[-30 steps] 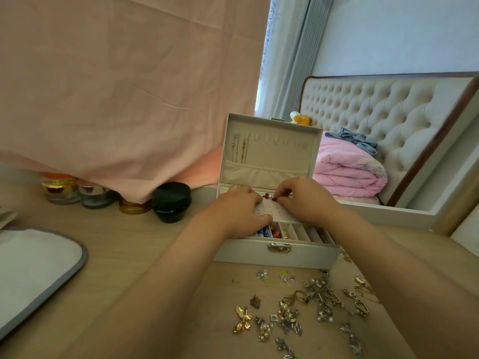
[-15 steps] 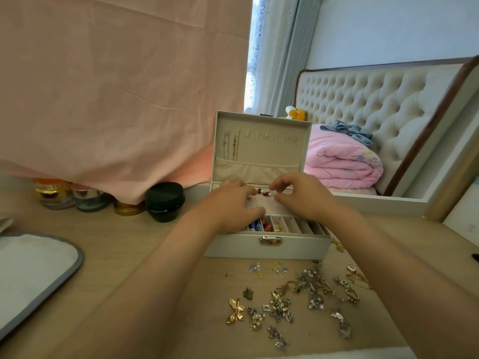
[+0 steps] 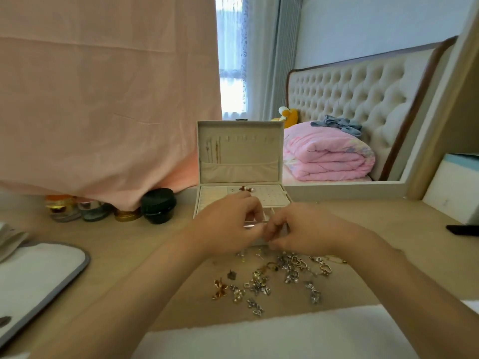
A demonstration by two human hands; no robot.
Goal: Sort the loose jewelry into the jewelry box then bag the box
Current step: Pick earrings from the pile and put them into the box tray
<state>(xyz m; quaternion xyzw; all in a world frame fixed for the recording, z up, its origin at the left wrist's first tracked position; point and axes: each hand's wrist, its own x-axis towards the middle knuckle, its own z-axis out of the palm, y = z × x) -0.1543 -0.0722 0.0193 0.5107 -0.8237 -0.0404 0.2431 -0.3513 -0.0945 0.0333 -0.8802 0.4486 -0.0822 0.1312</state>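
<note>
The cream jewelry box (image 3: 239, 151) stands open at the table's middle, lid upright, with a few chains hanging inside the lid. Its perforated earring tray (image 3: 272, 196) carries a red stud (image 3: 243, 188) at the back. My left hand (image 3: 228, 224) and my right hand (image 3: 303, 231) hover at the box's front edge with curled fingers. Their fingertips meet, pinching a small piece too blurred to name. The loose jewelry pile (image 3: 272, 278) lies on the table just below the hands, with a gold bow brooch (image 3: 219, 288) at its left.
Several small jars (image 3: 93, 209) and a black jar (image 3: 158, 206) line the back left under a hanging pink cloth. A grey-rimmed white pad (image 3: 39, 275) lies at the left, white fabric (image 3: 259, 335) at the near edge, and a dark phone (image 3: 462, 230) at the right.
Both hands drew back from the earring tray toward the box's front edge, above the loose pile. The camera tilted up and pulled back.
</note>
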